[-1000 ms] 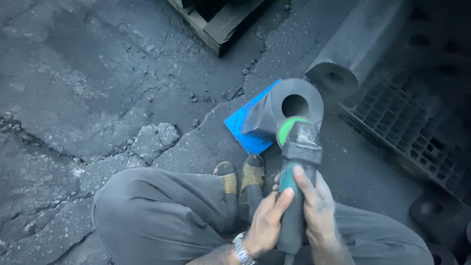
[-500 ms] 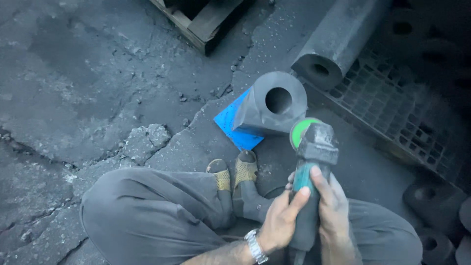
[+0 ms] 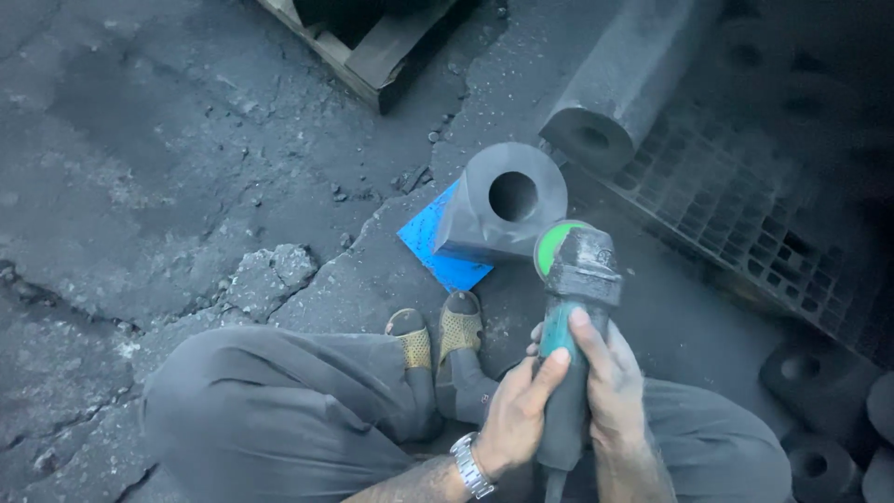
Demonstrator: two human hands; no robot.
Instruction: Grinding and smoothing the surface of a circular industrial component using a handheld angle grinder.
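A seated person grips a green grinder [image 3: 573, 326] with both hands: the left hand [image 3: 517, 414] wraps its body from the side, the right hand [image 3: 610, 387] clamps over the top. The grinder's green disc [image 3: 556, 244] sits just beside a dark hollow cylinder [image 3: 503, 203] lying on a blue sheet [image 3: 436, 244]. Sandalled feet [image 3: 438, 337] rest below; a metal grate [image 3: 736, 214] and wooden pallet [image 3: 372, 51] lie beyond.

The hollow cylinder [image 3: 503, 203] lies on a mat [image 3: 430, 244], just beyond the grinder [image 3: 575, 307] and feet [image 3: 438, 337].
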